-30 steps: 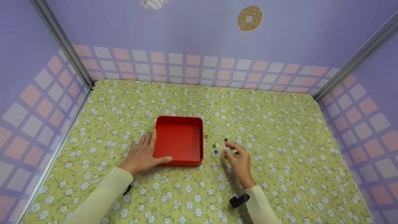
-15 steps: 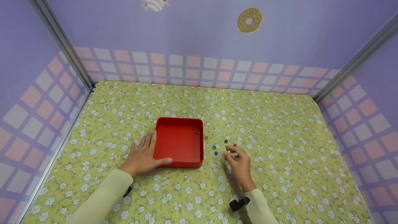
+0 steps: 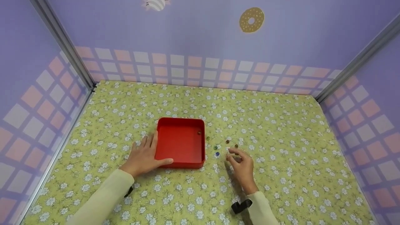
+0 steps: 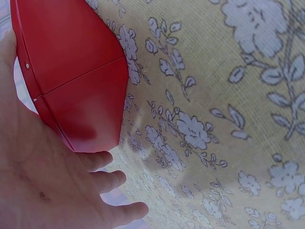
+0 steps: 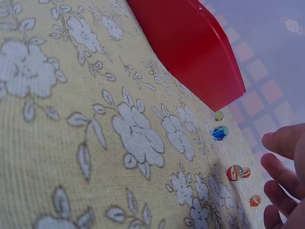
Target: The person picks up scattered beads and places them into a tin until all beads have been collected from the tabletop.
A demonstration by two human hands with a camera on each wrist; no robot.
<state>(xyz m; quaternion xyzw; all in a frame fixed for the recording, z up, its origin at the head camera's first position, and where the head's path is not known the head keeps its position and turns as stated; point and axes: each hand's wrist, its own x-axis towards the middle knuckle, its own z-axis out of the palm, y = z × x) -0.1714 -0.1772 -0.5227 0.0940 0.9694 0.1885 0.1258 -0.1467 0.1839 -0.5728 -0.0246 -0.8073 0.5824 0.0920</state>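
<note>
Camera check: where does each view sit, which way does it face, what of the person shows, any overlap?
Head: worn on the head, facing forward and down at the red box and flowered cloth; left hand, right hand and both sleeves show.
Left wrist: faces the box's outer sides and cloth; left palm and fingers show.
Right wrist: faces across cloth toward box, marbles and wall; right fingers show.
Overlap: head and right wrist share the blue marble.

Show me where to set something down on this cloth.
Free: the yellow flowered cloth between the square red box and purple back wall, and right of the bare right hand. Crowded: between box and hand, where small glass marbles lie.
</note>
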